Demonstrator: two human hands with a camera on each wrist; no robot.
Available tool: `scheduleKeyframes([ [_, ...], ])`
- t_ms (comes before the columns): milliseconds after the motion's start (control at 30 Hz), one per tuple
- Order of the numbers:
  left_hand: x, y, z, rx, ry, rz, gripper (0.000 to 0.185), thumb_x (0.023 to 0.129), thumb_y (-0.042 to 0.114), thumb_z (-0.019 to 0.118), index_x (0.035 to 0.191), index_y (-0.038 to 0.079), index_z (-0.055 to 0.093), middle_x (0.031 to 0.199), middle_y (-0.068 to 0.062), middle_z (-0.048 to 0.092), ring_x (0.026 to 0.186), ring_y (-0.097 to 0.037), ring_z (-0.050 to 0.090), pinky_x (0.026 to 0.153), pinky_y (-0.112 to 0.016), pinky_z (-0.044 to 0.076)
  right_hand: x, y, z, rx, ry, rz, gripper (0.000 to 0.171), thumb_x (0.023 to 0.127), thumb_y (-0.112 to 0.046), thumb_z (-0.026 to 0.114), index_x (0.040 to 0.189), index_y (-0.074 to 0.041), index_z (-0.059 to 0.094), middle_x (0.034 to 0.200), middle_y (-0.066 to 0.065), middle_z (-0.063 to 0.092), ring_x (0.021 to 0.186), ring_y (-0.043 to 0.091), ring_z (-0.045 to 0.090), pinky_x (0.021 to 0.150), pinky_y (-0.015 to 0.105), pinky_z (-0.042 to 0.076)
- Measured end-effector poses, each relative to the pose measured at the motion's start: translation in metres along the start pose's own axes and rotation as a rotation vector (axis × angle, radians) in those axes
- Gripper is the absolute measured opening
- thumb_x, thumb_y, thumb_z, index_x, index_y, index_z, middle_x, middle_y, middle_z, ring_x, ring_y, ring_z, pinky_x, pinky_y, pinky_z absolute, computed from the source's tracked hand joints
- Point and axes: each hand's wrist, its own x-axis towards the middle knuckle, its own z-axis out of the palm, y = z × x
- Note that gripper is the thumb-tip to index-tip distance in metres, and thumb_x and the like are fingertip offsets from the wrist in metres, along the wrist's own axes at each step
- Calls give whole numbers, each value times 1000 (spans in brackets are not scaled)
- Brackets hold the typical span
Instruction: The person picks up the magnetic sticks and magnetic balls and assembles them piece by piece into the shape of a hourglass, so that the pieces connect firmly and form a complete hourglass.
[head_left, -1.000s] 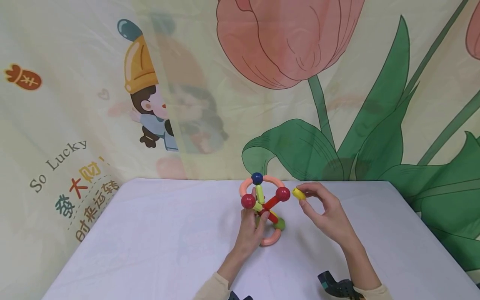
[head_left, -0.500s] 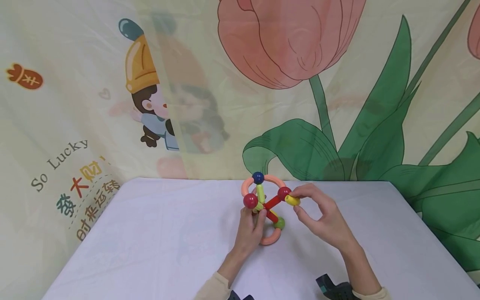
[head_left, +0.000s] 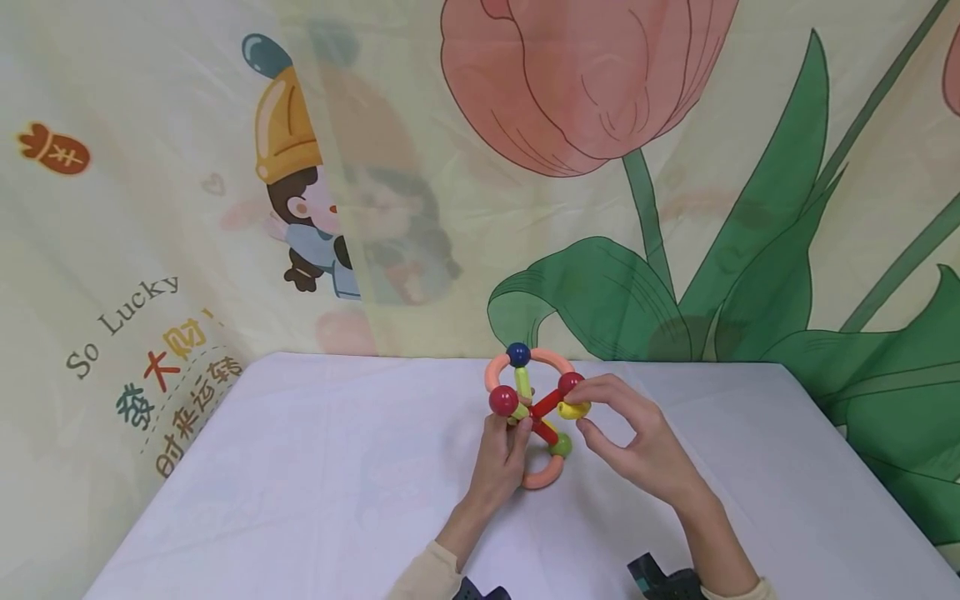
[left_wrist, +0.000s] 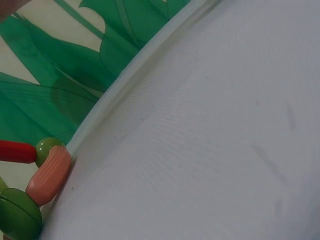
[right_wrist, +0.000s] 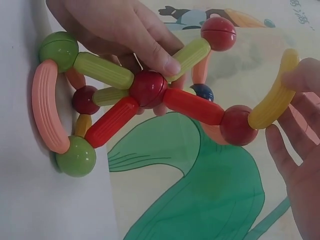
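On the bench (head_left: 315, 500), near the back edge, stands a toy shape (head_left: 532, 412) made of sticks and balls. It has red balls, green balls, one blue ball (head_left: 517, 354) on top, red sticks, light green sticks and curved pink pieces. A pink curved piece (head_left: 542, 479) at the bottom rests on the white cloth of the bench.

The left hand (head_left: 501, 462) holds the toy shape from the near side. Its fingers curl round the sticks close to the middle red ball (right_wrist: 148, 88), and the thumb (right_wrist: 159, 56) presses right by that ball in the right wrist view.

The right hand (head_left: 637, 442) pinches a curved yellow piece (head_left: 573, 409) between thumb and fingers. One end of the yellow piece touches a red ball (right_wrist: 239, 125) at the end of a red stick (right_wrist: 192, 106). The other fingers of this hand are bent and spread a little.

Both hands are close together, one on each side of the toy.

Behind the bench hangs a cloth with a big pink tulip (head_left: 585, 83), green leaves (head_left: 600, 300) and a cartoon child (head_left: 307, 208) in a yellow hat.
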Motion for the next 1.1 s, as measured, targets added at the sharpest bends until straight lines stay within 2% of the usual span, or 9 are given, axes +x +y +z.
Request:
scheduleKeyframes([
  [133, 1, -1, 0, -6, 8, 0, 28, 97, 20, 51, 123, 9, 44, 122, -2, 56, 110, -14, 57, 95, -28, 49, 1, -1, 2, 5, -3, -1, 47, 74, 7, 73, 113, -16, 62, 111, -2, 64, 108, 5, 57, 91, 16, 48],
  [400, 3, -2, -2, 44, 3, 65, 27, 97, 16, 50, 122, 10, 42, 109, -2, 57, 103, -14, 59, 88, -26, 51, 3, -5, 13, -22, -24, -51, 45, 75, 8, 72, 113, -15, 65, 112, 0, 61, 109, 11, 53, 91, 13, 46],
  [533, -1, -3, -2, 89, 2, 72, 29, 99, 21, 48, 125, 13, 40, 123, -4, 53, 115, -18, 55, 96, -29, 48, 3, -8, 19, -51, -27, -46, 45, 75, 3, 75, 114, -17, 66, 113, -2, 61, 111, 12, 51, 92, 13, 44],
  [633, -3, -2, -3, 115, 3, 54, 32, 99, 24, 47, 129, 16, 38, 131, -4, 50, 120, -20, 50, 99, -31, 47, 3, -10, 22, -78, -22, -38, 43, 75, -2, 76, 114, -19, 66, 113, -4, 61, 111, 12, 50, 91, 15, 44],
  [667, -3, -1, -3, 116, -3, 42, 34, 99, 25, 46, 130, 17, 37, 132, -4, 49, 120, -19, 49, 99, -31, 47, 3, -11, 23, -85, -20, -38, 38, 78, -8, 75, 114, -19, 66, 113, -4, 61, 110, 12, 50, 91, 16, 44],
  [767, -2, -1, -3, 98, -5, 37, 40, 98, 24, 49, 135, 19, 35, 128, -2, 50, 115, -16, 50, 95, -29, 49, 3, -12, 26, -109, -7, -53, 31, 84, -20, 70, 115, -18, 67, 112, -3, 61, 109, 14, 51, 91, 21, 43],
  [867, -4, -1, -3, 129, -7, 31, 42, 98, 22, 50, 137, 19, 34, 122, -3, 50, 112, -14, 49, 93, -30, 48, 4, -13, 30, -133, 14, -77, 28, 87, -26, 66, 113, -18, 68, 110, -2, 62, 106, 14, 52, 90, 28, 40],
  [1000, -8, -1, -3, 208, -2, 13, 43, 98, 22, 49, 138, 20, 35, 122, -5, 50, 110, -15, 44, 93, -35, 45, 5, -14, 34, -154, 40, -101, 25, 88, -26, 65, 111, -17, 69, 108, -2, 62, 104, 14, 54, 93, 34, 36],
  [1100, -8, -1, -3, 228, 2, 25, 44, 98, 21, 49, 139, 19, 35, 124, -6, 50, 110, -17, 44, 93, -37, 44, 5, -14, 35, -171, 39, -94, 27, 90, -30, 61, 112, -17, 69, 107, -2, 63, 104, 13, 55, 94, 35, 35],
])
